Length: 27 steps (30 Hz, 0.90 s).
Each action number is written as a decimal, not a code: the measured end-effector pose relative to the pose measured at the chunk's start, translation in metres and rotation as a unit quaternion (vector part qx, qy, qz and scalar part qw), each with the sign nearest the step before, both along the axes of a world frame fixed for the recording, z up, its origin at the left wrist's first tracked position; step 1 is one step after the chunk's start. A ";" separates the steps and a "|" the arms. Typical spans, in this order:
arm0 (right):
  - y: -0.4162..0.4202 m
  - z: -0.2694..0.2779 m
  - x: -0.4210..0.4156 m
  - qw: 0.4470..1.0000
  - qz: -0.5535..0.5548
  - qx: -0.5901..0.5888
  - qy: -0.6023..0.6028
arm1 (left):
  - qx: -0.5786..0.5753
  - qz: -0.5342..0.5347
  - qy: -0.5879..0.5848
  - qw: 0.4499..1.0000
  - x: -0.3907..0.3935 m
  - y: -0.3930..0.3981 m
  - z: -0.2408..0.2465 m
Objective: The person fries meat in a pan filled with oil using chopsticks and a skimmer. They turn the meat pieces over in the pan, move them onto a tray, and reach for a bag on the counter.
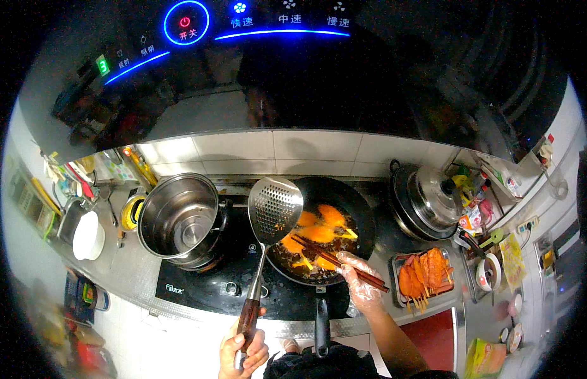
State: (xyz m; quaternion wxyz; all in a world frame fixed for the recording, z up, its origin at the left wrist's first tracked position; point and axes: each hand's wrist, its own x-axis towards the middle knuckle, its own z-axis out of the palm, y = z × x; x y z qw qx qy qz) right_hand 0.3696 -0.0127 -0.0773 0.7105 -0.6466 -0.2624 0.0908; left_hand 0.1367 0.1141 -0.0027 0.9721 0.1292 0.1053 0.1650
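My left hand (244, 353) grips the wooden handle of a perforated metal skimmer (276, 201), whose broad head hangs over the left side of a black wok (359, 199). In my right hand (362, 286), which wears a clear plastic glove, is a pair of dark wooden chopsticks (329, 259). Their tips reach into the wok among several orange pieces of food on sticks (318, 233), which lie in bubbling oil. The skimmer head hides part of the wok. The wok's black handle (322, 327) points towards me.
A steel pot (177, 213) stands on the left burner of the black gas hob (189, 279). Right of the wok are a tray (395, 279) of orange skewers (426, 275) and a pan with a glass lid (433, 201). A white bowl (88, 237) sits far left. The range hood (321, 85) overhangs the hob.
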 end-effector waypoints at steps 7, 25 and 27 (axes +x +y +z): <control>0.000 0.019 -0.008 0.998 -0.007 -0.056 -0.029 | -0.012 -0.041 -0.024 0.999 0.005 0.007 0.000; -0.005 0.019 -0.014 0.999 0.028 -0.027 0.026 | -0.004 -0.040 -0.009 0.999 0.003 0.003 0.002; -0.007 0.015 -0.015 0.999 0.024 -0.014 0.046 | 0.010 -0.020 0.001 1.000 0.002 0.000 -0.001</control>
